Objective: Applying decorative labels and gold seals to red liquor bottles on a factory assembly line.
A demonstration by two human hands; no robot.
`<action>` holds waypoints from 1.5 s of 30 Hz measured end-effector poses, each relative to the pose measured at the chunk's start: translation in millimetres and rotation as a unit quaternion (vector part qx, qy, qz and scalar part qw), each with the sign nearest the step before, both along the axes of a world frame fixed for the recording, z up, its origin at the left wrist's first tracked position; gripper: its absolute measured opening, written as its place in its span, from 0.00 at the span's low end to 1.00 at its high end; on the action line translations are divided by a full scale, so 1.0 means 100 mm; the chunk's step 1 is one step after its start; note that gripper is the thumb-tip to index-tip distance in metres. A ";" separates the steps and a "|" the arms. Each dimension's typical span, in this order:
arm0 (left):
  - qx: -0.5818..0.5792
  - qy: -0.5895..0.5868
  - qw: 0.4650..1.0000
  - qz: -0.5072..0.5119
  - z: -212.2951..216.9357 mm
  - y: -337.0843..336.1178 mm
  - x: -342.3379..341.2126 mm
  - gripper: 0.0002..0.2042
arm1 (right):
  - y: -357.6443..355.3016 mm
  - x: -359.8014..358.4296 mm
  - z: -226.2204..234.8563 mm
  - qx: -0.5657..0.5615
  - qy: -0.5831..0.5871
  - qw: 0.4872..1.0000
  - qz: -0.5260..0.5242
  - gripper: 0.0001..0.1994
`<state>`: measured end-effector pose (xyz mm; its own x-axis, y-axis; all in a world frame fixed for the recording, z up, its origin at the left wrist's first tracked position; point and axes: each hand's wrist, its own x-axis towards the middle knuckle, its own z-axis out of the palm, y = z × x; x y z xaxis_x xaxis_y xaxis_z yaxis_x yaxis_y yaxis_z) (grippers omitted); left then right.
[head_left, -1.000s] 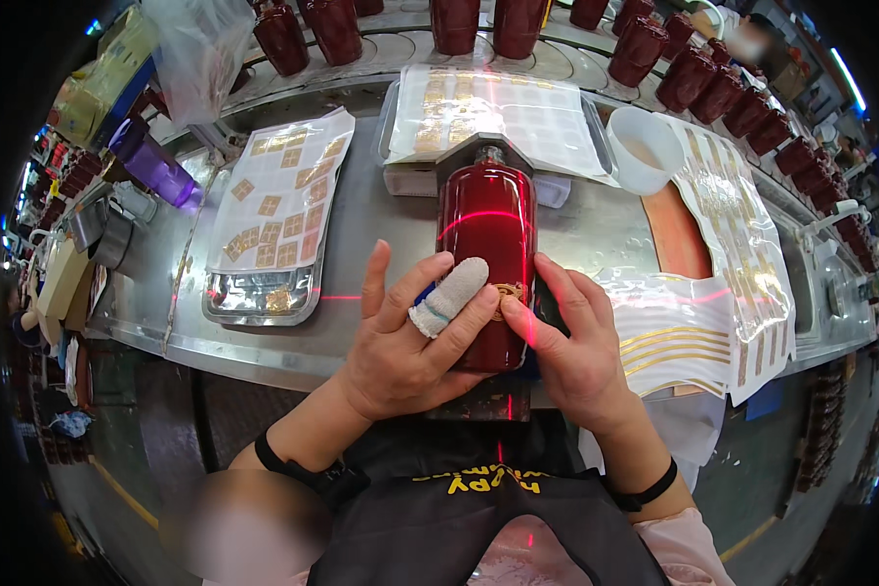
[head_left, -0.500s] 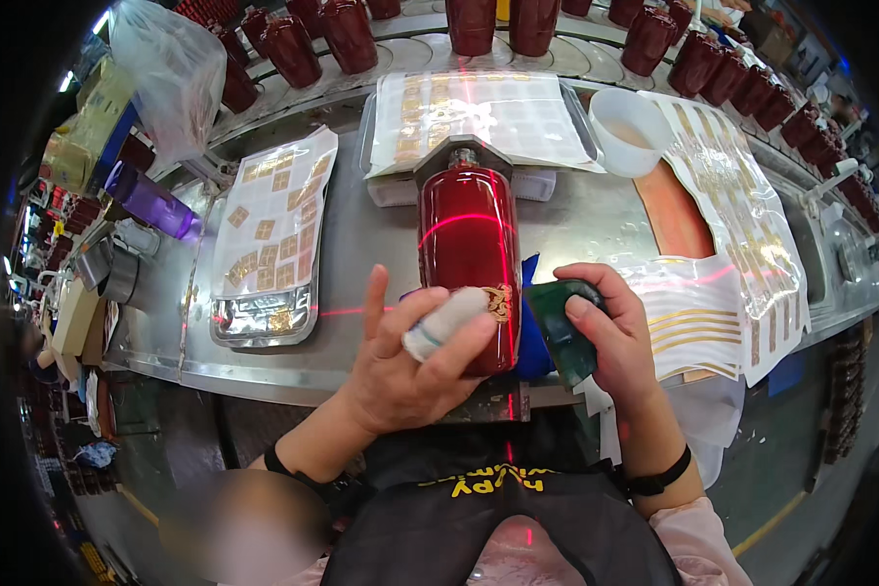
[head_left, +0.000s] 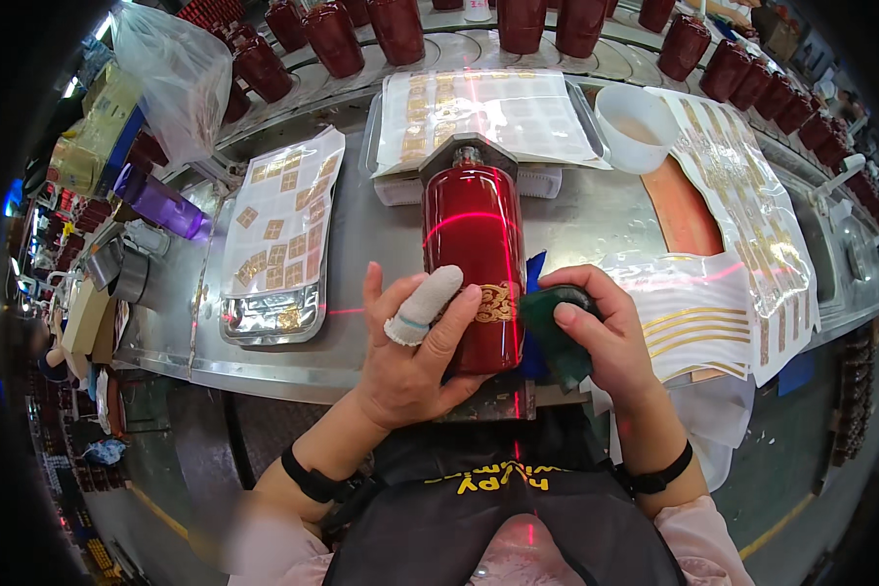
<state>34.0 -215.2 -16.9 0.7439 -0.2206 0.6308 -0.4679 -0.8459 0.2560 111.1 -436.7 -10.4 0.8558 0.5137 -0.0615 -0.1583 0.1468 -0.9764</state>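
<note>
A dark red glossy bottle (head_left: 471, 234) lies in front of me with its neck pointing away, on a dark support (head_left: 503, 153). Low on its body sits a gold ornamental decal (head_left: 496, 303). My left hand (head_left: 410, 342) grips the bottle's lower left side, its index fingertip at the decal's left edge and its thumb by the base. One finger wears a white cloth finger cot (head_left: 428, 303). My right hand (head_left: 606, 327) is closed around a dark green flat scraper (head_left: 555, 327), whose edge is by the decal's right side. Red laser lines cross the bottle.
A decal sheet (head_left: 281, 215) lies on a metal tray at left, another (head_left: 488, 117) behind the bottle. Gold-strip sheets (head_left: 698, 313) and a white tub (head_left: 637, 127) are at right. Red bottles (head_left: 396, 29) stand on the conveyor; a purple bottle (head_left: 161, 200) is left.
My left hand's cot-covered finger has lifted off the decal, and its index finger now touches the decal's edge. The decal shows more fully. The scraper has tilted, closer to the bottle. Conveyor bottles shifted right.
</note>
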 end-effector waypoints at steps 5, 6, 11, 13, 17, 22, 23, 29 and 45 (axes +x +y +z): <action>0.068 -0.026 0.997 0.011 0.00 -0.03 -0.01 0.34 | 0.08 -0.04 0.05 0.011 -0.004 1.000 0.027 0.13; 0.067 -0.027 0.997 0.015 0.00 -0.03 -0.02 0.34 | 0.08 -0.05 0.06 0.012 -0.009 1.000 0.027 0.13; 0.067 -0.031 0.997 0.012 0.00 -0.02 -0.02 0.31 | 0.04 -0.07 0.07 -0.003 -0.014 1.000 0.014 0.13; 0.069 -0.037 0.997 0.013 0.00 -0.02 -0.02 0.31 | 0.01 -0.06 0.05 -0.010 -0.010 1.000 -0.002 0.13; 0.077 -0.046 0.996 0.000 0.02 0.00 0.00 0.29 | -0.03 -0.05 0.00 -0.004 0.024 0.999 -0.049 0.13; 0.093 -0.043 0.995 0.000 0.06 -0.01 -0.01 0.30 | -0.02 -0.05 -0.01 0.018 0.027 0.997 -0.069 0.12; 0.102 -0.037 0.994 0.003 0.07 -0.02 -0.01 0.30 | -0.02 -0.05 -0.01 0.022 0.027 0.997 -0.073 0.12; 0.102 -0.014 0.994 0.027 0.07 -0.10 -0.02 0.33 | -0.04 -0.06 0.02 -0.026 -0.039 0.995 -0.085 0.13; 0.120 -0.029 0.992 0.016 0.05 -0.07 0.00 0.36 | 0.08 -0.12 -0.02 -0.275 -0.547 0.790 -0.016 0.32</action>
<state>34.1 -222.6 -12.4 0.7170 -0.3458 0.6052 -0.4473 -0.8942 0.0190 98.9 -429.1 -12.7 0.5626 0.6445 0.5177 0.8208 -0.3611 -0.4425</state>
